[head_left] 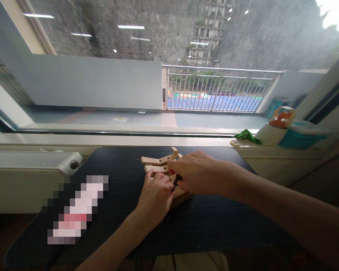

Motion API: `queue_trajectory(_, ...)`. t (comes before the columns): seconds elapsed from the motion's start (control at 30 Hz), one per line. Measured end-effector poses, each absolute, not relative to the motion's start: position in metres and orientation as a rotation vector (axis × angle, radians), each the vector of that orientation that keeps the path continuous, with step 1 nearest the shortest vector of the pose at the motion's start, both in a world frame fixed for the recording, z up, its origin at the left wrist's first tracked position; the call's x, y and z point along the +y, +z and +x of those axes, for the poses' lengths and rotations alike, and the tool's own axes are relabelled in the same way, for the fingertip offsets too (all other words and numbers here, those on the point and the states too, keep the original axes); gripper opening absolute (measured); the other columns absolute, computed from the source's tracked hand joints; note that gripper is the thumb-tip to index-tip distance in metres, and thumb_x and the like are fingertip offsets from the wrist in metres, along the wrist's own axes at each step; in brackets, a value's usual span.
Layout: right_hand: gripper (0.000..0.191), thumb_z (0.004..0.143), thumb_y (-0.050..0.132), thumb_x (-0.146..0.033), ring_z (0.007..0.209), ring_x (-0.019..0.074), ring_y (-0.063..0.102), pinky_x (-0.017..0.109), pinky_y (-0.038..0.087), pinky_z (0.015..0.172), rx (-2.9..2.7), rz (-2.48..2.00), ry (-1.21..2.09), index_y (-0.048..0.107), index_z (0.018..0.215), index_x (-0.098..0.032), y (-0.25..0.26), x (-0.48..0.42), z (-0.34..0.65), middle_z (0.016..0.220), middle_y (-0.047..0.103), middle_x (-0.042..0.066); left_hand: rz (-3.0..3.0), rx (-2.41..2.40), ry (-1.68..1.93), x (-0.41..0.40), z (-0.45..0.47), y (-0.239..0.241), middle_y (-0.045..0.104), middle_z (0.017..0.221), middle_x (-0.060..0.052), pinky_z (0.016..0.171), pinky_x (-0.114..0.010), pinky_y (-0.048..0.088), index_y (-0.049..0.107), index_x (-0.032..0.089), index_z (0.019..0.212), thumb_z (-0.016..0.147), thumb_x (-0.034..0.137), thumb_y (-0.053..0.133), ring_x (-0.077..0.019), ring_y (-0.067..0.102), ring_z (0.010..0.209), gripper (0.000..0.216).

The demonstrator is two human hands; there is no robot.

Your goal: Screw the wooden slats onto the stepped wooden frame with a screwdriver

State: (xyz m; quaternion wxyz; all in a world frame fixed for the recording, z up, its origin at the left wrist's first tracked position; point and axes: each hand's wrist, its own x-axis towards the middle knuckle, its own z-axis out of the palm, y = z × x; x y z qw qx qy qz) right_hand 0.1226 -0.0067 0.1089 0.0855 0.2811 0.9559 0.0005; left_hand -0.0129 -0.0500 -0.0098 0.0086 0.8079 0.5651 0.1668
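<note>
The workpiece (pixel 154 162) lies on the table (pixel 115 210), radiator (pixel 22 188) to the left, windowsill (pixel 158 140) behind, with bottle (pixel 271 133) and tub (pixel 298 137) at the sill's right.

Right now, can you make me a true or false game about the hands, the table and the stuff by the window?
1. The right hand grips a dark tool. True.
2. The left hand is far from the wood. False: it touches the wood.
3. The table is white. False: it is black.
4. The radiator is left of the table. True.
5. The green thing lies on the table. False: it lies on the sill.
</note>
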Motion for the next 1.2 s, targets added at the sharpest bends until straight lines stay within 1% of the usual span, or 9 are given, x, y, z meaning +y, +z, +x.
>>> queue_trajectory(0.13,0.014,0.084,0.053,-0.015,0.077,0.0183,0.065,0.025,0.039,0.062,2.835,0.821,-0.055,0.067,0.086,-0.014,0.110,-0.006,0.123,0.081,0.070,0.009,2.539,1.772,0.501,-0.049,-0.013,-0.012,0.068,0.089,-0.005,0.102,-0.049,0.029,0.068,0.018,0.073,0.083,0.020,0.057,-0.0234,0.056,0.095,0.015)
queue_trajectory(0.37,0.022,0.089,0.045,-0.024,0.070,0.0193,0.063,0.028,0.034,0.056,2.891,0.929,-0.004,0.064,0.086,-0.014,0.098,-0.005,0.123,0.079,0.069,0.009,2.495,1.790,0.585,-0.052,-0.014,-0.007,0.067,0.094,-0.004,0.104,-0.051,0.028,0.067,0.021,0.086,0.079,0.022,0.063,-0.0249,0.056,0.100,0.007)
queue_trajectory(0.5,0.017,0.085,0.047,-0.024,0.064,0.0163,0.057,0.027,0.030,0.054,2.969,1.003,-0.130,0.060,0.094,-0.018,0.095,-0.002,0.132,0.077,0.067,0.004,2.395,1.890,1.087,-0.081,-0.029,-0.019,0.055,0.122,-0.008,0.105,-0.051,0.031,0.052,0.023,0.113,0.078,0.019,0.063,-0.0273,0.047,0.117,0.037)
queue_trajectory(0.57,0.015,0.082,0.051,-0.024,0.062,0.0141,0.053,0.025,0.029,0.055,3.007,1.031,-0.255,0.058,0.093,-0.019,0.092,0.000,0.134,0.075,0.065,0.001,2.171,1.980,1.414,-0.098,-0.034,-0.039,0.053,0.117,-0.009,0.099,-0.046,0.041,0.045,0.023,0.113,0.080,0.024,0.061,-0.0258,0.050,0.113,0.036)
queue_trajectory(0.67,0.012,0.081,0.053,-0.026,0.061,0.0114,0.050,0.023,0.030,0.055,3.033,1.079,-0.456,0.058,0.091,-0.020,0.083,0.003,0.135,0.072,0.062,-0.001,1.917,2.000,1.384,-0.112,-0.035,-0.078,0.053,0.117,-0.010,0.090,-0.044,0.049,0.037,0.023,0.124,0.074,0.026,0.066,-0.0266,0.056,0.106,0.058)
queue_trajectory(0.73,0.013,0.082,0.054,-0.028,0.060,0.0107,0.049,0.023,0.029,0.056,3.038,1.127,-0.550,0.057,0.092,-0.020,0.077,0.006,0.135,0.071,0.060,-0.002,1.851,1.980,1.298,-0.108,-0.034,-0.098,0.054,0.124,-0.011,0.091,-0.046,0.049,0.032,0.024,0.132,0.072,0.023,0.066,-0.0279,0.057,0.109,0.069)
queue_trajectory(0.83,0.013,0.082,0.055,-0.029,0.059,0.0109,0.048,0.023,0.028,0.055,3.040,1.203,-0.582,0.056,0.092,-0.021,0.070,0.014,0.136,0.071,0.059,-0.002,1.819,1.933,1.321,-0.090,-0.035,-0.108,0.058,0.125,-0.011,0.094,-0.050,0.046,0.042,0.022,0.127,0.067,0.024,0.069,-0.0317,0.056,0.113,0.066)
queue_trajectory(0.97,0.012,0.083,0.054,-0.030,0.061,0.0119,0.048,0.024,0.029,0.056,3.036,1.256,-0.535,0.056,0.089,-0.021,0.069,0.030,0.134,0.073,0.060,0.000,1.772,1.776,1.256,-0.057,-0.045,-0.087,0.065,0.113,-0.008,0.097,-0.050,0.043,0.059,0.021,0.109,0.069,0.025,0.067,-0.0301,0.058,0.109,0.041)
queue_trajectory(1.2,0.016,0.083,0.052,-0.035,0.064,0.0125,0.051,0.025,0.030,0.054,3.030,1.256,-0.628,0.057,0.085,-0.020,0.066,0.056,0.129,0.077,0.063,0.001,1.350,1.398,1.199,-0.029,-0.045,-0.058,0.071,0.100,-0.006,0.093,-0.041,0.048,0.061,0.017,0.100,0.063,0.025,0.073,-0.0267,0.064,0.099,0.040)
